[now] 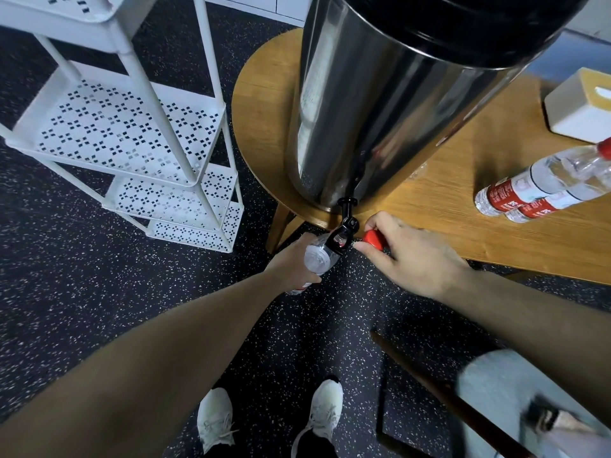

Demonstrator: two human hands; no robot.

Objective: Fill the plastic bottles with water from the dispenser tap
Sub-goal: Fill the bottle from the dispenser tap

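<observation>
A tall steel water dispenser (373,104) stands on a wooden table (446,226). Its black tap (345,231) hangs over the table's front edge. My left hand (291,262) grips a clear plastic bottle (319,257) with a red label, its open mouth right under the tap spout. My right hand (406,252) holds a red bottle cap (373,240) in its fingers, and its fingertips touch the tap. Two capped bottles (542,186) with red labels lie side by side on the table to the right.
A white perforated metal shelf rack (139,127) stands on the speckled dark floor to the left. A white box (578,107) sits at the table's far right. A dark wooden frame (439,388) is at lower right, next to my shoes (215,418).
</observation>
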